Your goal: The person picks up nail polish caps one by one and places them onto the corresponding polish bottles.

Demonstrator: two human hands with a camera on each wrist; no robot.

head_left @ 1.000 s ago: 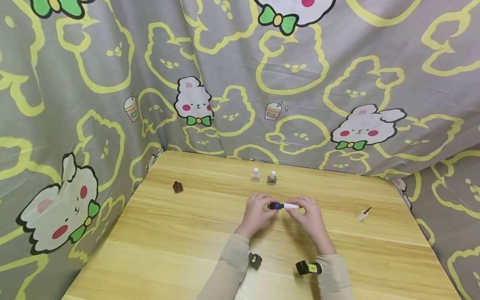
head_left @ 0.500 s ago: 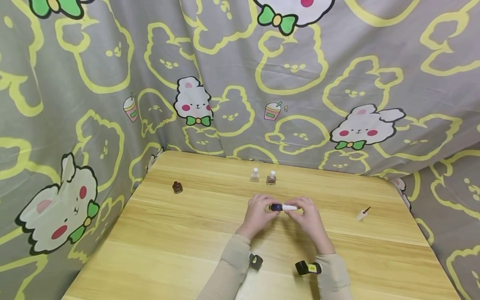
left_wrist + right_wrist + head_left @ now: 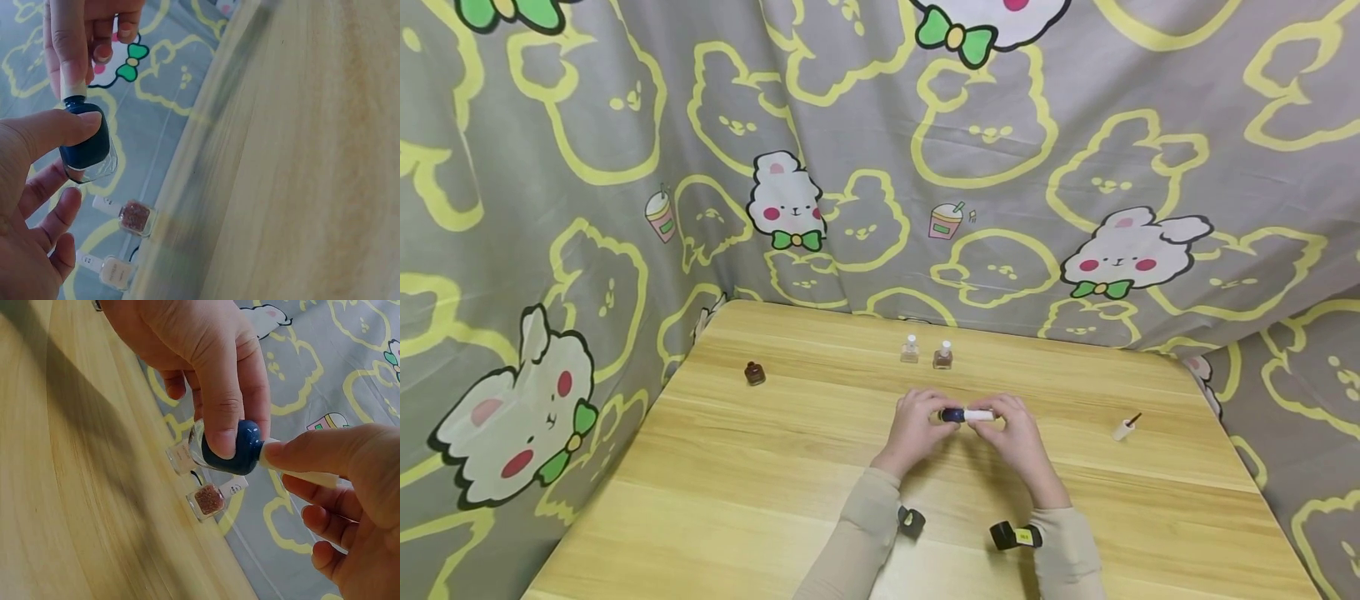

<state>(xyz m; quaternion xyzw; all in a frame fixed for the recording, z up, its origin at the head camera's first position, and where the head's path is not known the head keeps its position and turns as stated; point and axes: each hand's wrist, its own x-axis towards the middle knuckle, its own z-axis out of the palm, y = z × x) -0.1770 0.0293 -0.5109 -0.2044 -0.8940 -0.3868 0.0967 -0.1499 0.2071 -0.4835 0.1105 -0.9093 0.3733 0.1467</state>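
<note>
A dark blue nail polish bottle [image 3: 952,414] lies sideways between the two hands above the table. My left hand [image 3: 916,425] grips its glass body, the thumb flat on the blue side in the left wrist view. With thumb and fingers, my right hand [image 3: 1013,429] pinches the white cap [image 3: 978,415]. Cap and bottle neck meet; in the right wrist view a short dark neck [image 3: 259,450] shows between them. Whether the cap is screwed tight I cannot tell.
A clear bottle [image 3: 910,352] and a brownish glitter bottle [image 3: 943,357], both white-capped, stand beyond the hands. An uncapped dark brown bottle [image 3: 755,373] is at the left. On the right stands a white cap with its brush upward [image 3: 1125,429]. A patterned curtain [image 3: 880,208] borders the table.
Both hands have shifted very slightly, the right one a little to the left with the cap. The hold on bottle and cap stays the same.
</note>
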